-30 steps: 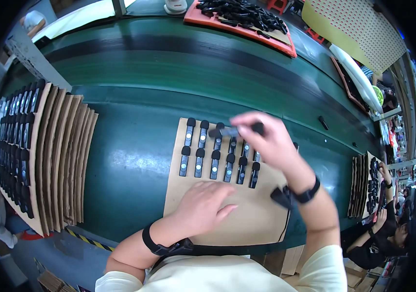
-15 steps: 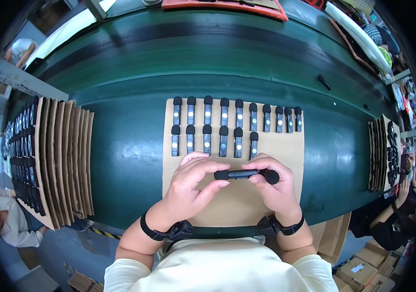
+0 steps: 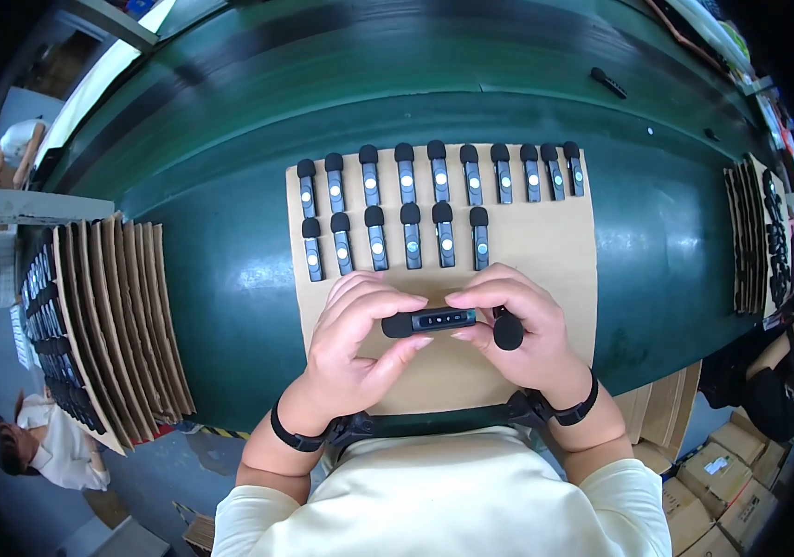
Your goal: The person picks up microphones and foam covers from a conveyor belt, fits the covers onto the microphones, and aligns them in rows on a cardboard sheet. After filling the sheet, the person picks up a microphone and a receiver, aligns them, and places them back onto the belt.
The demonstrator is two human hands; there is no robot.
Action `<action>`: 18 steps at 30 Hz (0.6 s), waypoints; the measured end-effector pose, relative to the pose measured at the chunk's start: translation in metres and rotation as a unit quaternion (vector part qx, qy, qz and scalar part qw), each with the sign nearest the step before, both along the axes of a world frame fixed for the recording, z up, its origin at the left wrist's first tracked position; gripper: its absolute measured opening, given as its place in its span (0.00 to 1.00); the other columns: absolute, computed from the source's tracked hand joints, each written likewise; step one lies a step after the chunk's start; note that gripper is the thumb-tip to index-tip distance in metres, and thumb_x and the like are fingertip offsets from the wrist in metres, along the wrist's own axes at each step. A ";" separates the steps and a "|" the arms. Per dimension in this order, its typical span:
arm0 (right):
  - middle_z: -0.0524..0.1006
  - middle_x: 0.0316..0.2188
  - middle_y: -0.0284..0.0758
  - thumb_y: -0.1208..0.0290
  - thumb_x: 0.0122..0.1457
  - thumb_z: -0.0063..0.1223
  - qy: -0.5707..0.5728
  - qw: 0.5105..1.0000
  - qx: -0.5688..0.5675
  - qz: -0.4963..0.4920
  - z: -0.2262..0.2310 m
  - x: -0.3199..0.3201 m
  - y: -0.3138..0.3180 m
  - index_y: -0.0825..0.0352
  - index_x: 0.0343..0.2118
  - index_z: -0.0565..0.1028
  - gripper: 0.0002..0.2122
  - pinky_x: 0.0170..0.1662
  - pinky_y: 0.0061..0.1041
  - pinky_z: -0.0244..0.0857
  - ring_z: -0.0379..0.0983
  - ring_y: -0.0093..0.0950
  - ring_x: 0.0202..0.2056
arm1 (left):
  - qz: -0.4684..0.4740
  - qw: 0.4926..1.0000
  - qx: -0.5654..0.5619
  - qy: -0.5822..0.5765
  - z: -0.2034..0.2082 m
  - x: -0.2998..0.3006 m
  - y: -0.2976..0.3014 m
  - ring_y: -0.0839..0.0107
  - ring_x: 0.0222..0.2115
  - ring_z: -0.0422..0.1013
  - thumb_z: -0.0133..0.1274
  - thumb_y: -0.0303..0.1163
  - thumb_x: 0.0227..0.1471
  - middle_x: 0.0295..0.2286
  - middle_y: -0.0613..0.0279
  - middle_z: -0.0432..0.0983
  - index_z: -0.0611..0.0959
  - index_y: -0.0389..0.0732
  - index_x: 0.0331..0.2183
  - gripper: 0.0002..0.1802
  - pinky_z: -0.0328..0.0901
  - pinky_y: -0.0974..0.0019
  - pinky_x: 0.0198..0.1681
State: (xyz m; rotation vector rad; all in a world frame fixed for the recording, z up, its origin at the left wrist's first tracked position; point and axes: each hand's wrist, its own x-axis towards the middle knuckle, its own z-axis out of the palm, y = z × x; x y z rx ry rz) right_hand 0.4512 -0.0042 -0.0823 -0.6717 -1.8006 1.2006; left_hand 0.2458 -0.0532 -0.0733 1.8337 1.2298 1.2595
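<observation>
Between my two hands is a small black clip-on microphone [image 3: 445, 319] with a foam cap on its left end. Its flat face with a row of small pale marks is turned up. My left hand [image 3: 346, 339] closes finger and thumb around the foam-capped end. The other end is pinched by my right hand [image 3: 536, 325], which also keeps a second black microphone [image 3: 508, 332] tucked in its fingers. Only that one's round foam cap shows well. Below the hands lies a cardboard sheet [image 3: 452, 376], with two rows of similar foam-capped microphones [image 3: 406, 176] on its far part.
A green work surface [image 3: 230, 260] surrounds the sheet. Upright cardboard sheets bearing microphones [image 3: 118, 325] stand at the left, with another stack [image 3: 749, 241] at the right. A loose black microphone [image 3: 608, 83] lies far right. Boxes [image 3: 712, 473] sit on the floor; other people are at both sides.
The microphone between my hands has turned, so its marked face now shows. My right fingers have shifted along it toward the left. The whole view has tilted slightly.
</observation>
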 end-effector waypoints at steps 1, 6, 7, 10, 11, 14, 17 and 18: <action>0.75 0.32 0.33 0.82 0.46 0.66 0.001 1.000 0.019 0.000 -0.001 -0.001 0.000 0.67 0.40 0.78 0.16 0.29 0.19 0.60 0.66 0.21 0.26 | -0.002 1.000 0.010 0.003 -0.001 -0.001 0.000 0.63 0.32 0.72 0.64 0.23 0.42 0.30 0.58 0.77 0.80 0.36 0.37 0.16 0.63 0.53 0.48; 0.75 0.31 0.33 0.81 0.47 0.66 0.001 1.000 0.014 0.005 -0.001 -0.002 -0.003 0.67 0.40 0.78 0.16 0.29 0.19 0.60 0.66 0.21 0.26 | -0.011 0.999 0.035 0.018 -0.002 -0.003 0.000 0.61 0.31 0.73 0.64 0.22 0.40 0.30 0.59 0.78 0.80 0.37 0.37 0.17 0.63 0.54 0.46; 0.75 0.31 0.33 0.81 0.47 0.66 0.002 1.000 0.016 0.007 -0.001 -0.001 -0.003 0.67 0.40 0.78 0.16 0.29 0.19 0.60 0.66 0.21 0.26 | -0.012 0.999 0.037 0.022 -0.002 -0.003 0.000 0.61 0.31 0.73 0.64 0.22 0.40 0.30 0.59 0.78 0.80 0.37 0.36 0.17 0.63 0.53 0.46; 0.75 0.31 0.33 0.80 0.47 0.67 0.002 1.000 0.021 0.012 0.000 -0.001 -0.003 0.67 0.40 0.78 0.15 0.29 0.19 0.60 0.67 0.21 0.27 | -0.012 0.999 0.043 0.020 -0.003 -0.004 -0.001 0.61 0.31 0.73 0.63 0.22 0.40 0.30 0.59 0.78 0.80 0.38 0.36 0.16 0.63 0.53 0.46; 0.75 0.31 0.33 0.79 0.48 0.67 -0.004 1.000 0.009 0.008 0.002 -0.002 -0.004 0.67 0.40 0.78 0.15 0.29 0.19 0.60 0.67 0.21 0.27 | -0.011 0.999 0.046 0.019 -0.003 -0.004 -0.001 0.61 0.31 0.73 0.63 0.22 0.40 0.29 0.59 0.78 0.80 0.38 0.36 0.16 0.63 0.53 0.46; 0.75 0.31 0.33 0.78 0.48 0.67 -0.018 1.000 -0.015 0.000 0.004 -0.002 -0.005 0.67 0.40 0.78 0.15 0.29 0.20 0.60 0.67 0.21 0.27 | -0.010 0.997 0.068 0.034 -0.004 -0.005 -0.001 0.61 0.30 0.73 0.63 0.22 0.40 0.29 0.60 0.78 0.80 0.38 0.35 0.16 0.63 0.53 0.47; 0.75 0.30 0.33 0.78 0.48 0.67 -0.008 1.000 -0.030 0.000 -0.004 -0.002 -0.006 0.67 0.41 0.78 0.15 0.29 0.20 0.60 0.67 0.22 0.27 | -0.010 0.997 0.071 0.038 -0.002 -0.004 0.000 0.62 0.31 0.73 0.63 0.23 0.41 0.30 0.59 0.78 0.80 0.38 0.35 0.15 0.62 0.52 0.48; 0.75 0.30 0.33 0.78 0.48 0.67 -0.008 1.000 -0.030 0.000 -0.003 -0.002 -0.006 0.67 0.41 0.78 0.15 0.29 0.20 0.60 0.67 0.22 0.27 | -0.011 0.997 0.063 0.036 -0.001 -0.004 0.000 0.62 0.32 0.73 0.63 0.23 0.42 0.30 0.58 0.77 0.79 0.38 0.35 0.14 0.62 0.52 0.50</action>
